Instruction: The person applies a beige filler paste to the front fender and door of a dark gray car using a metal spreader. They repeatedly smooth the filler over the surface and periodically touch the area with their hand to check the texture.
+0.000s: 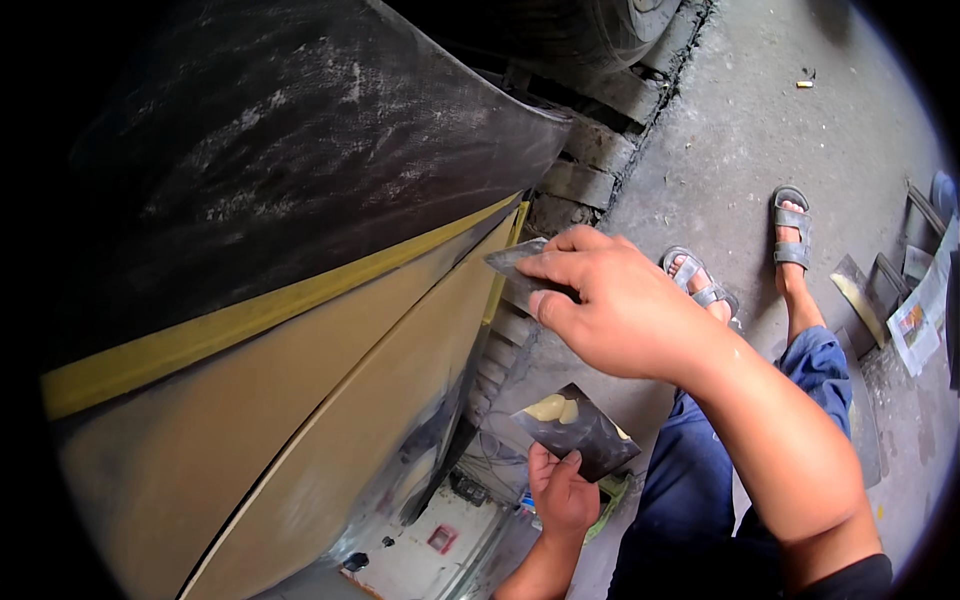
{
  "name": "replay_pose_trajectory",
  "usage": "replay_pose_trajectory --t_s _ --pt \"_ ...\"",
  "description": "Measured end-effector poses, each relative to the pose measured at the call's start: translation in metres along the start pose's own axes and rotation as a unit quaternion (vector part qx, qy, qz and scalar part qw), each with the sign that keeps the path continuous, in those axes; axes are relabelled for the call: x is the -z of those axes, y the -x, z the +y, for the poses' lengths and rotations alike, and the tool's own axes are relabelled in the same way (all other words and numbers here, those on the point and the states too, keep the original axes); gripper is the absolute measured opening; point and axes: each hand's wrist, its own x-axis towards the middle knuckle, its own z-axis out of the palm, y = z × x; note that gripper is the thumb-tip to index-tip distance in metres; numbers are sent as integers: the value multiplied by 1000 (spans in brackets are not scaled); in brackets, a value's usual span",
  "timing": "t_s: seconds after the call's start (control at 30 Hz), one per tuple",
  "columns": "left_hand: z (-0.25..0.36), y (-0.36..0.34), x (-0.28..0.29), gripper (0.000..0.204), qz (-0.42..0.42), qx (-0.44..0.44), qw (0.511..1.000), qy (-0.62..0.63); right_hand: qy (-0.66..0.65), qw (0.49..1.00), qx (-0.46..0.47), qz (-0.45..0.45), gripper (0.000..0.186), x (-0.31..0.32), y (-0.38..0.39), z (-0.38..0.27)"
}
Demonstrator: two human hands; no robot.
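Observation:
My right hand (610, 300) pinches a thin, grey, flat putty spreader (508, 257) between thumb and fingers. The spreader's edge is at the yellow-taped edge of a car body panel (340, 370), which is mostly tan with grey patches; I cannot tell whether they touch. Lower down, my left hand (565, 490) grips a dark, flat plate (590, 440) by its near edge. Cream-coloured putty (552, 408) lies on the plate's far corner, with a smaller dab on its right side. Yellow masking tape (250, 310) runs between the tan panel and a dusty black panel (300, 150).
A tyre (590, 30) stands at the top, beside a row of bricks (580, 183) along the concrete floor (730, 150). My sandalled feet (790, 230) are on the floor. Scraps of sheet and paper (920, 320) lie at the right. Below my left hand's side is a white box-like surface (440, 535).

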Motion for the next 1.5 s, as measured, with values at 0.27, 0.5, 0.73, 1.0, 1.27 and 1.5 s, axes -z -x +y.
replay_pose_trajectory --t_s 0.27,0.5,0.73,1.0,1.27,1.5 --pt "0 0 0 51 0 0 1000 1 -2 1000 -1 -15 42 -1 -19 8" --pt "-1 1 1 50 2 5 1000 -1 -12 999 -13 -43 42 0 -23 -1" --pt "3 0 -4 49 32 -2 999 0 -65 995 60 -47 39 7 6 -9" --pt "41 -19 -48 61 -1 -66 997 52 -221 946 112 -207 39 31 75 27" --pt "51 -22 -48 59 4 -115 993 16 35 993 84 -81 40 8 57 76" --pt "35 -14 -33 56 3 -92 996 -10 26 996 76 -31 44 -9 -27 69"
